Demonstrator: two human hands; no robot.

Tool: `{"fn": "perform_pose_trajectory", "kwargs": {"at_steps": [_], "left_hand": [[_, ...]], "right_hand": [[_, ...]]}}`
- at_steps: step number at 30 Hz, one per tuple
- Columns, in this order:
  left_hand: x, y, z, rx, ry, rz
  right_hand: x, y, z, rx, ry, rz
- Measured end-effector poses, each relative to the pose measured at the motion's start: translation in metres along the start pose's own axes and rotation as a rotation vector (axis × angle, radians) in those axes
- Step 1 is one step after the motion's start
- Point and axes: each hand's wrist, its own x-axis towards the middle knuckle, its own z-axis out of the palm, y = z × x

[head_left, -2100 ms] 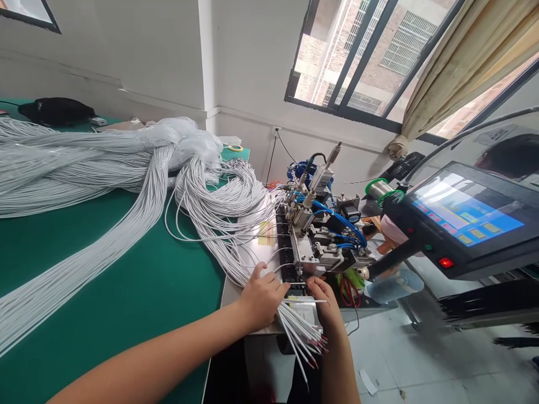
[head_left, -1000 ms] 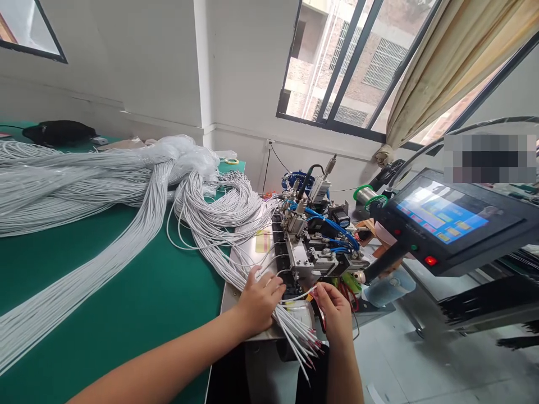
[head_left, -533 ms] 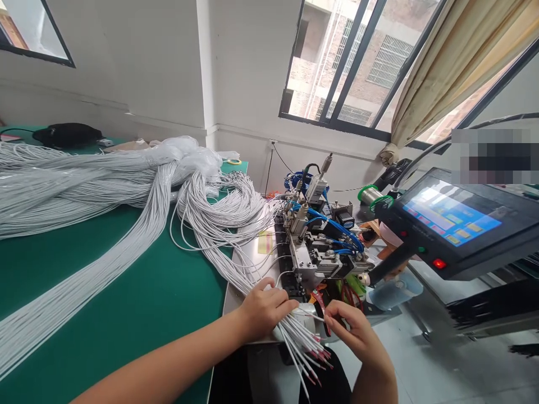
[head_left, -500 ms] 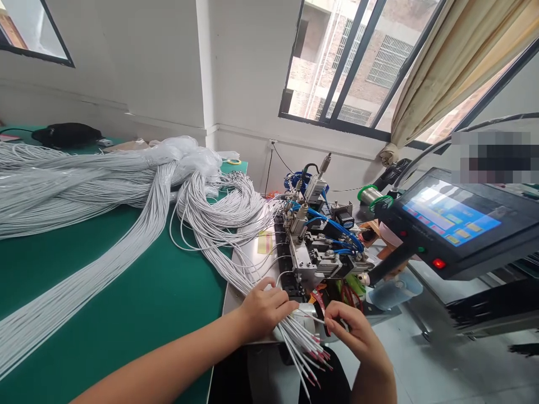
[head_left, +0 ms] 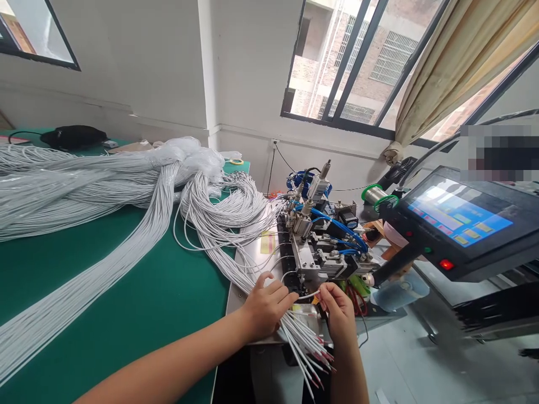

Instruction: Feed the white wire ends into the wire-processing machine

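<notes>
My left hand (head_left: 269, 308) is closed over a bundle of white cables (head_left: 305, 339), whose stripped ends with red tips fan out below it. Between thumb and fingers, my right hand (head_left: 337, 308) pinches the end of a single white cable (head_left: 309, 294) that runs across from the left hand. Just beyond both hands stands a metal bench machine (head_left: 305, 258) with blue air hoses and a black slotted strip (head_left: 287, 252) along its left side. Several white cables lead into that strip.
Coiled white cables (head_left: 214, 219) and long bundles (head_left: 105, 275) lie over the green table (head_left: 177, 314). On the right, a control screen (head_left: 461, 216) on a black arm stands beside a solder wire spool (head_left: 377, 196). Another person, partly hidden, is behind the screen.
My right hand has moved up and left toward the machine, carrying the cable end with it. The left hand stays on the bundle.
</notes>
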Motion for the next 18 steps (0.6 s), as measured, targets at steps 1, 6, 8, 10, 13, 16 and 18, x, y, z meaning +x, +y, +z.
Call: {"fn": "perform_pose_trajectory", "kwargs": {"at_steps": [1,6,8,10,13,16,18], "left_hand": [[0.000,0.000,0.000,0.006,0.006,-0.012],[-0.001,0.001,0.003,0.035,0.014,-0.052],[-0.001,0.002,0.004,0.053,0.001,-0.071],[-0.001,0.002,0.006,0.066,-0.020,-0.095],[-0.002,0.002,0.009,0.069,-0.044,-0.136],[-0.002,0.002,0.010,0.061,-0.033,-0.144],[-0.003,0.002,0.011,0.060,-0.027,-0.139]], "right_hand": [[0.002,0.001,-0.002,-0.059,0.001,-0.008],[0.010,0.003,-0.010,-0.415,-0.089,-0.079],[0.013,0.006,-0.009,-0.462,-0.119,-0.097],[0.015,0.011,-0.009,-0.457,-0.134,-0.095],[0.017,0.020,-0.008,-0.402,-0.148,-0.075],[0.017,0.026,-0.007,-0.370,-0.129,-0.082],[0.017,0.027,-0.006,-0.338,-0.113,-0.079]]}}
